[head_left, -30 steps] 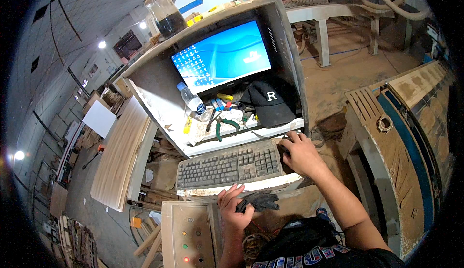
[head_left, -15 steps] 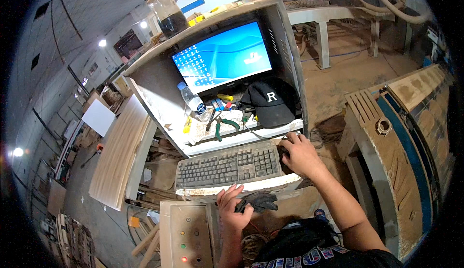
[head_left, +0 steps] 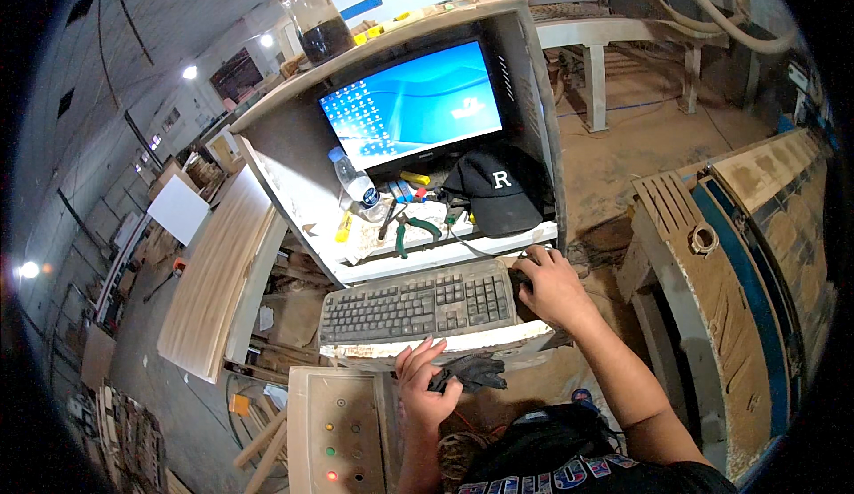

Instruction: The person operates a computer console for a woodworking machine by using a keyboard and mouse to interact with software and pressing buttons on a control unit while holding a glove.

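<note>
My right hand (head_left: 550, 286) rests, fingers curled, over a dark computer mouse (head_left: 518, 277) at the right end of the keyboard shelf; most of the mouse is hidden beneath it. A dusty black keyboard (head_left: 418, 305) lies left of the mouse. Just below the shelf's front edge, my left hand (head_left: 425, 385) holds a crumpled black glove (head_left: 476, 372) between thumb and fingers. Behind the keyboard, a lit monitor (head_left: 414, 107) inside the cabinet shows a blue desktop with rows of small icons.
The cabinet floor carries a plastic bottle (head_left: 356, 181), green-handled pliers (head_left: 416, 227) and a black cap (head_left: 500, 187). A jar of dark liquid (head_left: 318, 27) stands on top. A panel with lit buttons (head_left: 331, 432) is at lower left, stacked boards (head_left: 218, 285) beyond it, and a dusty machine (head_left: 703, 316) at right.
The view has shifted slightly. Both hands keep their places, the right on the mouse and the left with the glove; the screen looks the same.
</note>
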Demonstrator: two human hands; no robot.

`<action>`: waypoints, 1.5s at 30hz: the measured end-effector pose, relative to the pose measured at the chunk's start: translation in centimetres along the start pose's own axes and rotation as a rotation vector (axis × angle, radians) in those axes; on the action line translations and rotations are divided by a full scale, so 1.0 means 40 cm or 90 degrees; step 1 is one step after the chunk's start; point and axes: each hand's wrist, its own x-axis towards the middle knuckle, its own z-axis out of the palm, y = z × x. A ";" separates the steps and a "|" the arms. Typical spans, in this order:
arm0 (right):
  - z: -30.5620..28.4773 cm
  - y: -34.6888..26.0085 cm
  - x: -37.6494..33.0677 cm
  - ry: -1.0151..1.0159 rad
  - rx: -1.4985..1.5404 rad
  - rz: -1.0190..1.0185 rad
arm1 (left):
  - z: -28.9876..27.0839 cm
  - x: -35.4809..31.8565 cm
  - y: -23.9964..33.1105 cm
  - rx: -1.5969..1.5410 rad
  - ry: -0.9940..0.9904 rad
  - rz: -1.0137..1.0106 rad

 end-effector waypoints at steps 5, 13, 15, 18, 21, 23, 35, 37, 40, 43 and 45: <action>-0.035 -0.034 0.001 -0.025 -0.014 0.034 | 0.004 -0.003 -0.006 -0.009 0.009 -0.009; -0.023 -0.026 0.000 -0.009 -0.020 0.030 | 0.003 0.004 0.002 -0.020 0.009 -0.026; -0.017 -0.022 0.000 -0.006 -0.023 0.036 | 0.002 0.003 0.003 -0.022 0.011 -0.029; -0.015 -0.017 -0.001 -0.003 -0.019 0.045 | 0.003 0.006 0.005 -0.027 0.014 -0.024; -0.013 -0.015 -0.001 -0.004 -0.016 0.048 | 0.003 0.008 0.008 -0.024 0.011 -0.024; -0.013 -0.015 -0.001 -0.004 -0.020 0.050 | 0.003 0.008 0.008 -0.031 0.010 -0.027; -0.016 -0.022 -0.001 -0.004 -0.037 0.052 | 0.000 0.002 -0.002 -0.021 -0.010 -0.016; -0.019 -0.023 -0.003 -0.006 -0.020 0.051 | 0.000 0.007 0.006 -0.023 -0.004 -0.024; -0.025 -0.030 -0.003 -0.019 -0.012 0.045 | -0.003 0.007 0.008 -0.021 -0.001 -0.031; -0.033 -0.032 -0.003 -0.027 -0.018 0.045 | 0.002 0.007 0.004 -0.015 0.000 -0.021; -0.033 -0.033 -0.006 -0.019 -0.012 0.045 | 0.005 0.001 -0.002 -0.011 0.002 -0.013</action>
